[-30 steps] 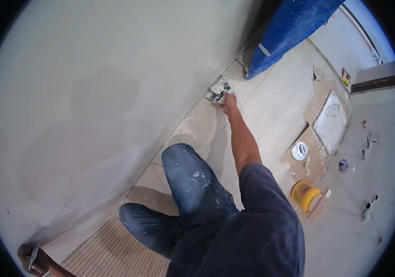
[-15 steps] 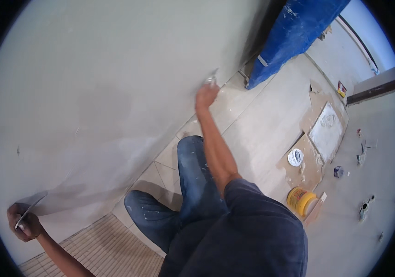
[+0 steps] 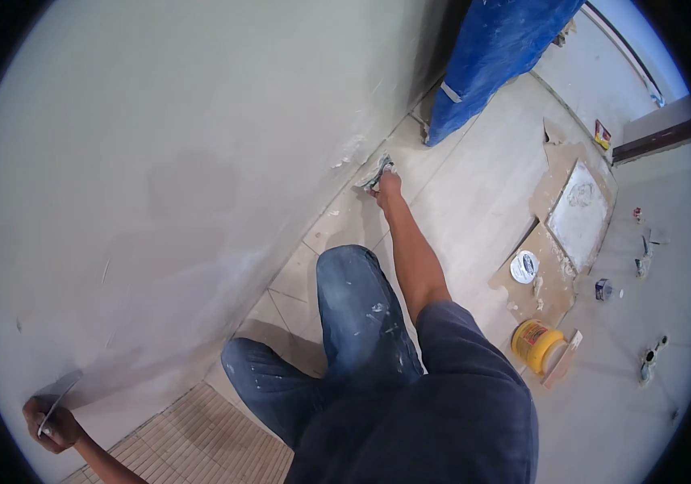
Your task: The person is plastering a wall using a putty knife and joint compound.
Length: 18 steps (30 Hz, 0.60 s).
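Note:
My right hand reaches forward, closed on a flat trowel smeared with white compound, held low beside the base of the pale wall above the floor tiles. Just beyond it, a patch of white smear shows low on the wall. At the lower left, my left hand grips a thin metal blade against or very near the wall; whether it touches is unclear. My bent, jeans-clad knees are close to the wall.
A blue covered object leans at the top. To the right lie torn cardboard, a white board, a white lid, a yellow tub with a stick beside it and a small dark jar. Pipe fittings protrude at far right.
My right hand went up onto the wall with the trowel, then back down and right; a white smear now shows there. My left hand rose, then dropped slightly, still gripping the blade.

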Motion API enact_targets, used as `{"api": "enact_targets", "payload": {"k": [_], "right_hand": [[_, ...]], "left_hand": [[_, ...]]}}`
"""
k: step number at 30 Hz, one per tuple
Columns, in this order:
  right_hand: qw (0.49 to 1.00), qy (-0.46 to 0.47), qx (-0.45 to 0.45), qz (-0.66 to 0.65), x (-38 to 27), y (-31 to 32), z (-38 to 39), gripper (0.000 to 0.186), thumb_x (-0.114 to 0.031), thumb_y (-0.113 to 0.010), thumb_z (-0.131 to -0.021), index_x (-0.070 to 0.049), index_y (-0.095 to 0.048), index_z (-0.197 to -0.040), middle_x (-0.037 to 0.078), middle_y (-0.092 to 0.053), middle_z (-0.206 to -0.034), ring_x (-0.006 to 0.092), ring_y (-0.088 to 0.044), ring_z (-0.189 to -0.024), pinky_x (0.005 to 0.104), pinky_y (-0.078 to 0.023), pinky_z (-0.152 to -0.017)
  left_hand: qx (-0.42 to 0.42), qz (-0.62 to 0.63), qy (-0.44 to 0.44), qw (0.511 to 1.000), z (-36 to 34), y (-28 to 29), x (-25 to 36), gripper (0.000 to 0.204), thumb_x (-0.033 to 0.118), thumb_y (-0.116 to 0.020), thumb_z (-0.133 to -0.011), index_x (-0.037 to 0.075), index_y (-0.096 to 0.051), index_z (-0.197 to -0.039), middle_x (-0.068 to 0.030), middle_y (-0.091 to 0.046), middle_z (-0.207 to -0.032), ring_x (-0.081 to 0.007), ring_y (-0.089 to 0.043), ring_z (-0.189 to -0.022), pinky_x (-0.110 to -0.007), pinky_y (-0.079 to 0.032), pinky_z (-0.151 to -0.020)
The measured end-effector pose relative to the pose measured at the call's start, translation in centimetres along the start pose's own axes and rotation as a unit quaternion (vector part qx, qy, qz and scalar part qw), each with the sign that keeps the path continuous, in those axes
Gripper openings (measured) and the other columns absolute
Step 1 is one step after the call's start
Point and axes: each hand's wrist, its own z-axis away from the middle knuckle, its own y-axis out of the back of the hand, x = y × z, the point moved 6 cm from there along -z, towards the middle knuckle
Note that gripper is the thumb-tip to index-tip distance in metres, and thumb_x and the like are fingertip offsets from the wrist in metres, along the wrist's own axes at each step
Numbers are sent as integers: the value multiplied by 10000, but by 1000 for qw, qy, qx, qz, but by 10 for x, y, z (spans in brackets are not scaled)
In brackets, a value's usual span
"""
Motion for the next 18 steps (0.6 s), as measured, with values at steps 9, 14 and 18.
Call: {"api": "enact_targets", "payload": {"k": [9,14,18], "right_hand": [[994,-67,-75,-47,14,-28,-60,309,-369,-441,-1025,-149,-529,-1222,65,-593,-1160,266,-585,-983,551,-504,-747],[997,25,8,-74,-14,-37,4,248,-284,-446,-1023,-120,-593,-1136,60,-653,-990,229,-609,-899,485,-486,-822],[929,347,13,130,-44,-67,113,353,-204,-458,-1011,47,-576,-1229,167,-659,-1074,265,-626,-998,362,-467,-904]], "left_hand": [[11,20,-65,998,1,1,3,145,162,-524,-909,18,-530,-905,-214,-556,-777,-237,-472,-630,-333,-393,-549],[17,35,-61,997,-2,1,12,156,179,-523,-908,24,-538,-917,-208,-540,-762,-229,-443,-617,-326,-351,-541],[4,41,-62,997,-3,1,12,153,154,-503,-885,7,-534,-916,-200,-527,-727,-233,-445,-604,-336,-364,-533]]}}
